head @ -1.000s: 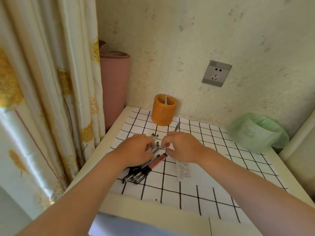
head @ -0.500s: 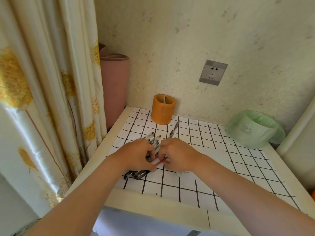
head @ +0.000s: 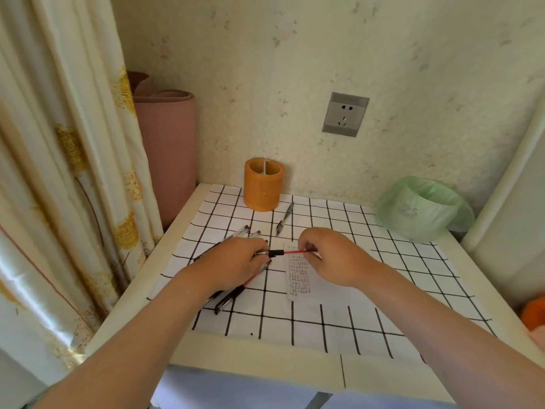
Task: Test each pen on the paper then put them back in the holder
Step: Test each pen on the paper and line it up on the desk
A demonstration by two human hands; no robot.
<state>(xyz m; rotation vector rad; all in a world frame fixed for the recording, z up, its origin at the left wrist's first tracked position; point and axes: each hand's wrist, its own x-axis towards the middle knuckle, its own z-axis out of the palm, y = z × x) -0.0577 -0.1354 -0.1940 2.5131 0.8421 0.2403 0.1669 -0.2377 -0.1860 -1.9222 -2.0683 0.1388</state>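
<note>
A red pen point(head: 287, 252) with a black grip is held level between both hands above the table. My left hand point(head: 236, 265) pinches its black end; my right hand point(head: 327, 255) pinches the red barrel. Under my left hand lies a pile of several pens point(head: 230, 293). One more dark pen point(head: 284, 217) lies alone near the orange holder point(head: 263, 184), which stands at the back by the wall. A narrow strip of paper point(head: 298, 276) covered in scribbles lies below the held pen.
A white cloth with a black grid point(head: 339, 320) covers the small table. A green-bagged bin point(head: 421, 211) sits at the back right. A curtain point(head: 59, 172) and a pink rolled mat point(head: 168, 149) stand at the left. An orange object point(head: 535, 312) shows at the right edge.
Both hands were bunched over the pen pile. Now they have drawn apart, with a red pen lifted out and stretched between them. The camera has come closer.
</note>
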